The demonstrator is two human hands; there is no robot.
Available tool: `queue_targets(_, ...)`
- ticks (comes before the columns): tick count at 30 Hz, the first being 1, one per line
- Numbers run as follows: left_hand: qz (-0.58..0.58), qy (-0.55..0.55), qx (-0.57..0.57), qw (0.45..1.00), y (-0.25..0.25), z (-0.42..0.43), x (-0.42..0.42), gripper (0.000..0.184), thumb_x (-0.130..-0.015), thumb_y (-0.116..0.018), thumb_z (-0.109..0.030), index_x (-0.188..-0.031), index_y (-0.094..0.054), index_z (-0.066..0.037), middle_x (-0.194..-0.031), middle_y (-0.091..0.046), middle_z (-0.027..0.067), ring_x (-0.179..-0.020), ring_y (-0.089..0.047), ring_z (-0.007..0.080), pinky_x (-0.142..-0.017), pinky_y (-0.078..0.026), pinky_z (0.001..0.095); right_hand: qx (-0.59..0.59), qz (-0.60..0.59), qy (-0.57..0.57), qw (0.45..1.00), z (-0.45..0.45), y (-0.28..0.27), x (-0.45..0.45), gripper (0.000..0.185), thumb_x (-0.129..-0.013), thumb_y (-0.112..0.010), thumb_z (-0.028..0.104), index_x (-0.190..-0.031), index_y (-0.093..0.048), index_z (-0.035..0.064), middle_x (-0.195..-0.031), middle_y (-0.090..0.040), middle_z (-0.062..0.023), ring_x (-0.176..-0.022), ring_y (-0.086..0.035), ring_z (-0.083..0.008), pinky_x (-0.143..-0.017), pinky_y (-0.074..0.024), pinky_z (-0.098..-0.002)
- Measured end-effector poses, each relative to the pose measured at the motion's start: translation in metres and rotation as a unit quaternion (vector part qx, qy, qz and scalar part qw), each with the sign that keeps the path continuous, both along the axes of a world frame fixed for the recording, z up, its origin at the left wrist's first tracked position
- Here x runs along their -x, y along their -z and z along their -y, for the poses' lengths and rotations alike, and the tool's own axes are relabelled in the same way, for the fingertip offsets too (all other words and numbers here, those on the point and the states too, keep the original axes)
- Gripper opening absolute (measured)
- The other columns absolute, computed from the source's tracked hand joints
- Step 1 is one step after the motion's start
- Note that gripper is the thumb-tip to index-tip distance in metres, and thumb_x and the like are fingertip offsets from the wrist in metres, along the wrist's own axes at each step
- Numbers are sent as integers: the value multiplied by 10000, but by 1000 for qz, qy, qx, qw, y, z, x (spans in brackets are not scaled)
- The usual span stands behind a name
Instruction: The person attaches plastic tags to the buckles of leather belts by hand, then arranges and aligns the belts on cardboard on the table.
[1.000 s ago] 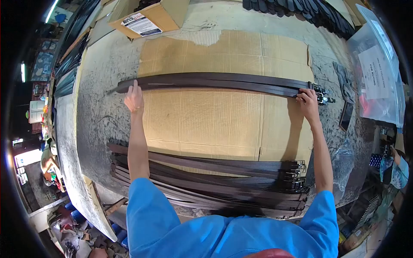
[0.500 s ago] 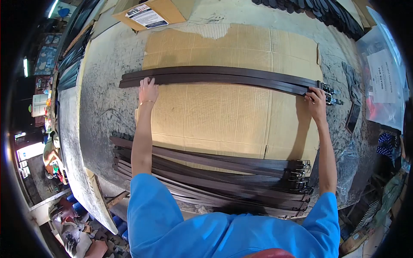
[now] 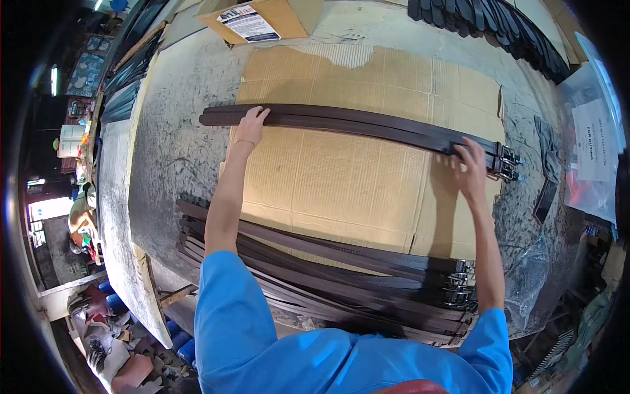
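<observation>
Two dark brown belts (image 3: pixel 354 125) lie side by side across the cardboard, their metal buckles (image 3: pixel 506 163) at the right end and rounded tips at the left. My left hand (image 3: pixel 251 126) reaches over the belts near the tips, with its fingers bent round them. Close to the buckles, my right hand (image 3: pixel 471 169) has its fingers spread over the belts' lower edge and looks open. Nearer my body rests a pile of several similar brown belts (image 3: pixel 341 279), their buckles also at the right.
The flat cardboard sheet (image 3: pixel 328 190) covers part of the stained worktable (image 3: pixel 164 144). A cardboard box (image 3: pixel 262 23) stands at the back. Black straps (image 3: pixel 485 26) lie at the back right, near a clear plastic bin (image 3: pixel 590 138). A phone-like dark object (image 3: pixel 545 200) and plastic wrap (image 3: pixel 528 276) are at the right.
The two belts have come closer together and line up more evenly. My left hand has moved up onto them; my right hand has loosened and its fingers have spread. The view has shifted slightly.
</observation>
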State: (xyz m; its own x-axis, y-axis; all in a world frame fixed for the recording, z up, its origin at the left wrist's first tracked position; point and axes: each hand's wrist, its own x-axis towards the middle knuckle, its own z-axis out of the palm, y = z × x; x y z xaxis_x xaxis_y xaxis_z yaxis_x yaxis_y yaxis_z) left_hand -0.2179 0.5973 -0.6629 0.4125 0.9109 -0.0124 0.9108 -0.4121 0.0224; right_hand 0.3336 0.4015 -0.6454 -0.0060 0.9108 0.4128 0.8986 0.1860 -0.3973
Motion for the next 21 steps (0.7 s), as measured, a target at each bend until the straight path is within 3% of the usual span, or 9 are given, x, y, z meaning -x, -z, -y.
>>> queue_targets(2, 22, 31, -35, 999, -1, 2, -16, 573, -723, -693, -130, -1269, -519, -112, -1300, -484, 161, -1192, -476, 348, -985, -423, 421, 4, -1, -24, 1000, -7, 6, 26, 351, -765, -670, 70, -1110, -612, 50, -1291, -508, -155, -1193, -468, -356, -984, -388, -441)
queue_targets(4, 86, 83, -16, 993, -14, 14, -56, 615, -735, -702, -221, -1302, -499, -93, -1329, -466, 185, -1222, -453, 353, -1022, -385, 419, 27, 35, -78, 996, -13, 16, 53, 515, -813, -645, 166, -1291, -493, 49, -1420, -393, -157, -1310, -368, -345, -1055, -313, -459)
queue_targets(6, 132, 143, -42, 980, -20, 44, -112, 607, -765, -652, -283, -1299, -481, -49, -1349, -441, 177, -1261, -415, 336, -1024, -368, 461, 52, 43, -96, 993, -14, 24, 79, 557, -845, -607, 223, -1340, -427, 41, -1449, -351, -154, -1340, -326, -329, -1076, -274, -469)
queue_targets(8, 42, 174, -13, 984, -2, 76, -151, 702, -838, -568, -427, -1402, -369, -60, -1483, -288, 159, -1380, -253, 320, -1108, -225, 494, 113, 101, -107, 983, -16, 32, 93, 632, -909, -499, 375, -1404, -325, 21, -1483, -298, -149, -1391, -244, -294, -1117, -178, -492)
queue_targets(12, 31, 126, 18, 991, 20, 96, -172, 729, -896, -420, -532, -1452, -282, -81, -1540, -160, 127, -1431, -96, 292, -1132, -73, 538, 125, 91, -112, 982, -15, 35, 91, 650, -895, -517, 404, -1399, -341, 32, -1483, -302, -145, -1391, -249, -285, -1118, -175, -485)
queue_targets(15, 27, 122, 22, 992, 21, 97, -171, 714, -900, -422, -522, -1453, -284, -92, -1537, -169, 126, -1430, -103, 294, -1131, -83, 538, 134, 66, -137, 979, -18, 36, 83, 654, -893, -520, 403, -1405, -336, 40, -1485, -302, -140, -1392, -247, -286, -1121, -171, -481)
queue_targets(19, 10, 132, 6, 991, 27, 93, -170, 706, -896, -455, -509, -1459, -275, -122, -1538, -171, 114, -1427, -119, 281, -1127, -96, 544, 80, -4, -169, 982, -22, 35, 62, 454, -840, -626, 243, -1233, -519, 43, -1398, -424, -133, -1349, -331, -304, -1060, -312, -469)
queue_targets(20, 18, 151, 7, 988, 28, 93, -171, 706, -896, -455, -509, -1459, -275, -122, -1538, -171, 114, -1427, -119, 281, -1127, -96, 544, 15, -6, -135, 991, -16, 27, 54, 362, -806, -648, 144, -1143, -565, 41, -1323, -483, -142, -1266, -419, -334, -1011, -370, -464)
queue_targets(21, 7, 145, 14, 989, 27, 92, -170, 702, -900, -452, -503, -1461, -270, -123, -1539, -167, 114, -1428, -117, 282, -1126, -95, 546, 15, 0, -119, 993, -4, 14, 41, 362, -806, -648, 144, -1143, -565, 41, -1323, -483, -142, -1266, -419, -334, -1011, -370, -464)
